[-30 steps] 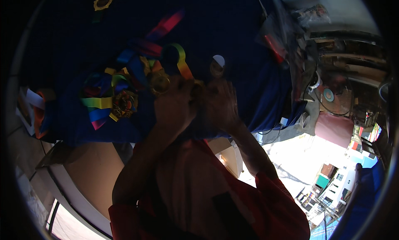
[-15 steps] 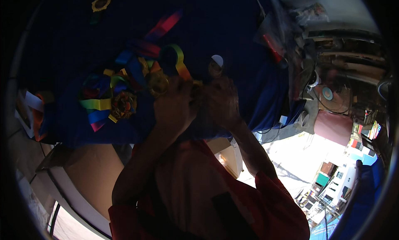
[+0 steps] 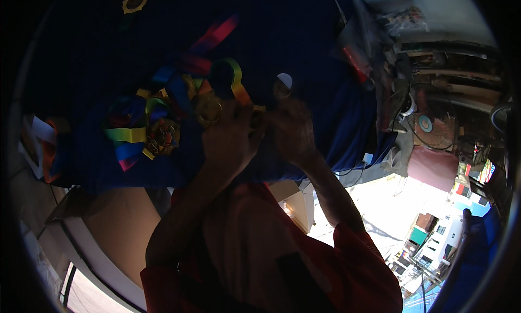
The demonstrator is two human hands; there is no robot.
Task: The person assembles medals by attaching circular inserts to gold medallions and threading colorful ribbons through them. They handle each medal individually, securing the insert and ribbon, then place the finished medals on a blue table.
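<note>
A person in a red short-sleeved top (image 3: 358,259) is working over a table spread with dark blue cloth (image 3: 336,117), and the light over it is poor. My eye settles first on the ornate gold-coloured medal with a patterned reddish face (image 3: 163,136), so I place the rest from that. To its right, the left hand (image 3: 228,142) is curled, thumb and fingers closed on a small gold-coloured metal piece (image 3: 258,116). Farther right comes the right hand (image 3: 293,131), fingers bent in toward that same piece; in this shadow I cannot tell whether they grasp it or only rest close by.

Between the ornate medal and the left hand, a plain round gold-coloured medal (image 3: 209,108) lies just beside the left fingertips. Beyond it, a shiny green-to-orange ribbon (image 3: 237,84) loops up from near that hand. A small round disc, white above and brownish below (image 3: 283,80), sits well to the right of the ornate medal, just past the right fingertips. Rainbow-striped ribbon (image 3: 127,135) lies directly left of the ornate medal. A pink-to-purple ribbon (image 3: 217,33) stretches away beyond it, and farther off, over to the left, is another gold-coloured medal with a dark round centre (image 3: 134,2).
</note>
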